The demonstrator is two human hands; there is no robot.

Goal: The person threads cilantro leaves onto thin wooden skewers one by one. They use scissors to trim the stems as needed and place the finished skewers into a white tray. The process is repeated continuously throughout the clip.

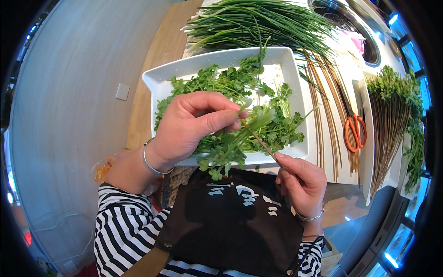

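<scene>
My right hand (301, 180) grips the lower end of a thin wooden skewer (261, 142), which slants up to the left. My left hand (202, 123) pinches a pale green stem piece (245, 106) at the skewer's upper end; its fingers hide the tip. A bunch of cilantro (238, 140) lies across the upper part of the skewer, its leaves hanging down to the left. Whether the skewer pierces all its stems, I cannot tell. Beneath both hands is a white rectangular tray (221, 57) holding loose cilantro sprigs (197, 86).
Long green scallions or chives (252, 26) are heaped behind the tray. To its right lie bare wooden skewers (330, 117) and orange-handled scissors (354, 133). Farther right, another white tray (367, 145) holds skewered greens (391, 104). A wall (83, 69) rises at left.
</scene>
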